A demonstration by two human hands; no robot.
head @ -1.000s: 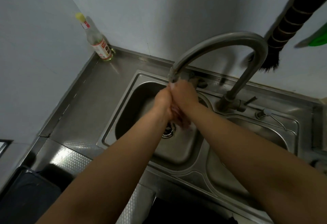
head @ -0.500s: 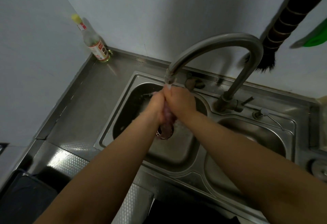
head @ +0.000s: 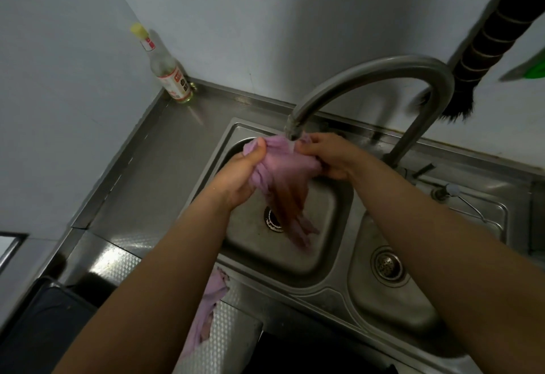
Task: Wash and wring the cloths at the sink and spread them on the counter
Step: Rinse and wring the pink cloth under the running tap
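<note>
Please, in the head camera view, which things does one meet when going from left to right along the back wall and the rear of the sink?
Clear glass bottle with yellow cap and red label → curved steel faucet spout → dark banded hanging brush → green object at the right edge.

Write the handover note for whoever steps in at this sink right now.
Left hand and right hand: both grip the purple cloth under the faucet spout, over the left basin; its tail hangs toward the drain.
Second purple cloth lies on the front counter edge.
Done: that one appears laid out.
Left: finish rinsing, wring, spread the held cloth on the counter.
</note>
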